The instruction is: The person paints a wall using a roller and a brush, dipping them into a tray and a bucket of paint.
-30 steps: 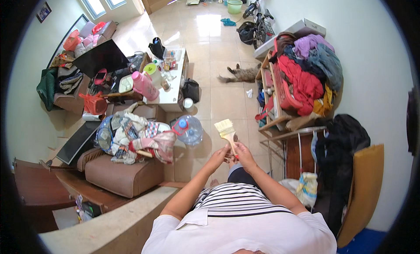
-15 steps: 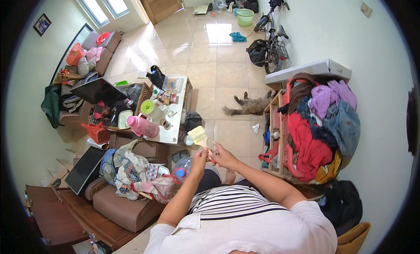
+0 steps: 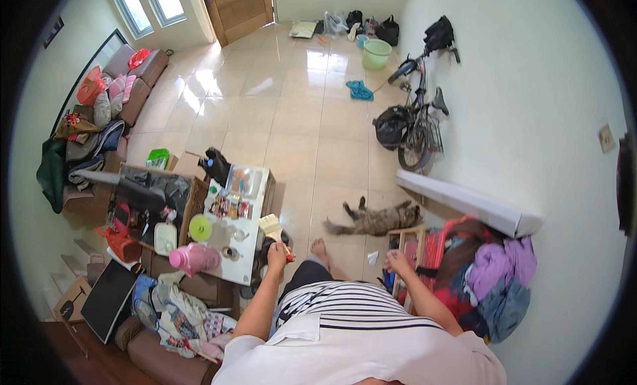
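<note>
Cream-bristled brush clasped in left hand, right hand near wooden rack, its finger closure unclear

Flat paintbrush noted just left of and below the centre of the frame. Pale cream bristles seen, set wide and squared off, slightly ragged at the tips; handle light-coloured, marked red toward its lower end. Brush gripped by the handle in the left hand, bristles tilted up and slightly leftward. Mid-handle hidden by fingers.
</note>
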The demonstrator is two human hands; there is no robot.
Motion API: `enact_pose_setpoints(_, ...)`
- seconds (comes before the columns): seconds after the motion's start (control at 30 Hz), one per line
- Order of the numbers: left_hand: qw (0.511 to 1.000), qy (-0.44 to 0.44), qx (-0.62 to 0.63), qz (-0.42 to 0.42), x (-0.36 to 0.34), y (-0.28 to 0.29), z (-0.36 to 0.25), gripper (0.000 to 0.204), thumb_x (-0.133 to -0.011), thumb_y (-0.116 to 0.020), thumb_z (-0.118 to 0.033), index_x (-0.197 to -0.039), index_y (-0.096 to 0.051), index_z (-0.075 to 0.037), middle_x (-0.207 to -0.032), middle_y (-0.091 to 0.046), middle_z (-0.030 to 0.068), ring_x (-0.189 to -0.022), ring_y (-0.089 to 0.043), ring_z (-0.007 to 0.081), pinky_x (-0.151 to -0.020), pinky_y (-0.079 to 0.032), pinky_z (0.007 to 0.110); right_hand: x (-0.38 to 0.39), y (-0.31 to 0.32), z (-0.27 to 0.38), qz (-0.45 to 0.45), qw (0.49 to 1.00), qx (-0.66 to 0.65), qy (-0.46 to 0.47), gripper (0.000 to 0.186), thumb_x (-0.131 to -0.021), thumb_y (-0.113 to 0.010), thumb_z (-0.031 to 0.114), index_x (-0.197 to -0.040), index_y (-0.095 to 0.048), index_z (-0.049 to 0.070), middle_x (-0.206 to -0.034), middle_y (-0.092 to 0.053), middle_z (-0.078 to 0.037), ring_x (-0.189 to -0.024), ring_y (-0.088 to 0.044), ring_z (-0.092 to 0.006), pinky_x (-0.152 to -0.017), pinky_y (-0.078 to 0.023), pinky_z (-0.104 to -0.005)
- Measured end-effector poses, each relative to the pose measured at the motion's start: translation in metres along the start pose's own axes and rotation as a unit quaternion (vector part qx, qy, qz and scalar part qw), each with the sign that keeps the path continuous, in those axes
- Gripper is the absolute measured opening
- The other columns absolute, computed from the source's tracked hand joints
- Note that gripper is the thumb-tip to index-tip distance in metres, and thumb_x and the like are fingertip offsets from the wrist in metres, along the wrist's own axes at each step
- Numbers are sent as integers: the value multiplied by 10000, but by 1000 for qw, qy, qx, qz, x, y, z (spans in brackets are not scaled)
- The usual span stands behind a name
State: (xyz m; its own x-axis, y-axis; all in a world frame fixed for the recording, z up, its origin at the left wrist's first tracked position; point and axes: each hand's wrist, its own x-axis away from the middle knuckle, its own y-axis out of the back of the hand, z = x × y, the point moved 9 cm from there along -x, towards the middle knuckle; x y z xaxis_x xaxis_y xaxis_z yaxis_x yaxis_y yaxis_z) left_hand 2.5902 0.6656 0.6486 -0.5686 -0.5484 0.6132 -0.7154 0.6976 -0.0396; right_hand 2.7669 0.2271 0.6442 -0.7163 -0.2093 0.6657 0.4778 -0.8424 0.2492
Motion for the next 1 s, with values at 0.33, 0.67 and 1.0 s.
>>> enact_pose_setpoints(0.33,986,-121,-114,31,-222,-159,-277,372,-1010,-374,-351,-944,-516,-13,-702,-549,72,-487,-532,134,-429,-424,276,-174,68,114,-88,988,22,-127,297,-961,-531,256,-1120,-534,5,-840,-620,-98,-620,-651,-209,-503,-529,-356)
enact_pose_setpoints(0.67,930,-84,-300,-196,-451,-132,-328,525,-961,-403,-429,-917,-615,49,-858,-634,278,-838,-609,429,-759,-461,494,-561,112,353,-37,986,157,-43,307,-924,-541,263,-999,-572,-33,-778,-659,-153,-600,-668,-228,-486,-523,-343)
enact_pose_setpoints(1.0,874,-25,-341,-345,-560,-175,-496,430,-852,-610,-337,-935,-590,84,-894,-643,293,-815,-626,443,-736,-491,468,-810,125,810,-30,993,64,99,335,-922,-548,239,-1109,-547,-38,-878,-654,-143,-680,-674,-208,-566,-527,-318)
